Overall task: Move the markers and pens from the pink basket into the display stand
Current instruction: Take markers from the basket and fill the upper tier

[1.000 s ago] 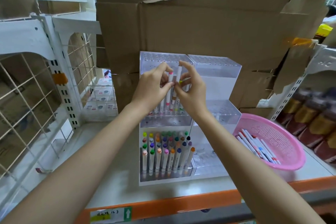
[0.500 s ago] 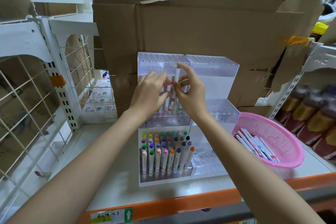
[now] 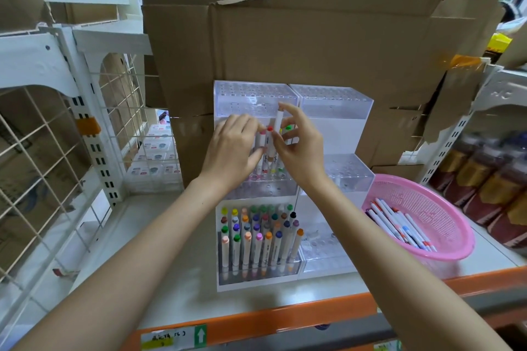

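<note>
Both hands are sitting a touch lower against the display stand point(image 3: 256, 100) than a second ago, and only one white marker point(image 3: 277, 122) is poking up between them now. The right hand point(image 3: 299, 151) is pinching that marker by its barrel, while the left hand point(image 3: 233, 151) is curling around a few spare markers point(image 3: 261, 138) (pink and red caps peeking out). I'd say the slotting step is happening at the stand's middle tier, left side. Next move is probably lining the lower end up with a free hole and pushing straight down. It's standing nearly upright, long axis vertical, pale cap up. Plenty more are lying in the pink basket point(image 3: 467, 239), off right.
</note>
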A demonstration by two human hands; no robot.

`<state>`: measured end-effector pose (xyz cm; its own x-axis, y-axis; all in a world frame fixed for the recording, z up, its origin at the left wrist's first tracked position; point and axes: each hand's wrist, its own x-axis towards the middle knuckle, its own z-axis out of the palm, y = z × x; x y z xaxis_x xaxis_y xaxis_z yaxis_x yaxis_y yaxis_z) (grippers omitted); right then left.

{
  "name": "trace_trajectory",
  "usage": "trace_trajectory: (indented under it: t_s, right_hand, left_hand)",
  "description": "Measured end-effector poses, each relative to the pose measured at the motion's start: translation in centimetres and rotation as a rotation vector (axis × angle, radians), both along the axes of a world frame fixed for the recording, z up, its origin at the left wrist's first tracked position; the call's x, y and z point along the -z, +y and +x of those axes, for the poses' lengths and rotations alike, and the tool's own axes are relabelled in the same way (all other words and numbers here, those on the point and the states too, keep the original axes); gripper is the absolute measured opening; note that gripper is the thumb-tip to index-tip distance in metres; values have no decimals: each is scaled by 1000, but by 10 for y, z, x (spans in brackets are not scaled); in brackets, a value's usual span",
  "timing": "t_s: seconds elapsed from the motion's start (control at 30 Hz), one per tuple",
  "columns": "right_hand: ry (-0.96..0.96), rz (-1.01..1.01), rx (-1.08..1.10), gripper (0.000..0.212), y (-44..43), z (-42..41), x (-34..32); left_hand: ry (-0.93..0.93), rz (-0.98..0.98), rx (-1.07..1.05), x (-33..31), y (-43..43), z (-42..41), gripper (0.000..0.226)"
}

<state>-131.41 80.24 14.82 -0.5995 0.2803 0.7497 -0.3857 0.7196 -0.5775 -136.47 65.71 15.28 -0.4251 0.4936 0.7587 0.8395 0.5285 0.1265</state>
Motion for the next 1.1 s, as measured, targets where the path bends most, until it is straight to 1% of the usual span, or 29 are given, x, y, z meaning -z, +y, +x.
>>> trace_trajectory:
  t_s: [0.13,0.2,0.3,0.4,0.83,1.1]
  right_hand:
    - [-87,93,-45,48,-1,0,4]
    - [-93,120,-36,49,-1,0,6]
    - [-92,139,-31,51,-1,0,8]
    - [-119,170,-27,46,-2,3,9]
    - [-240,158,-39,40,-4,9,0]
    - [-257,153,-17,39,0,11,-1]
  left_hand:
    - [-18,-21,6,-5,-4,3,25]
    - [-25,-31,10,-5,-7,3,25]
    - [-10,-57,8,-2,-12,2,31]
    - [22,-71,-2,0,-14,5,37]
    - [41,-98,-35,5,-13,3,41]
    - [24,-85,-43,7,-12,5,43]
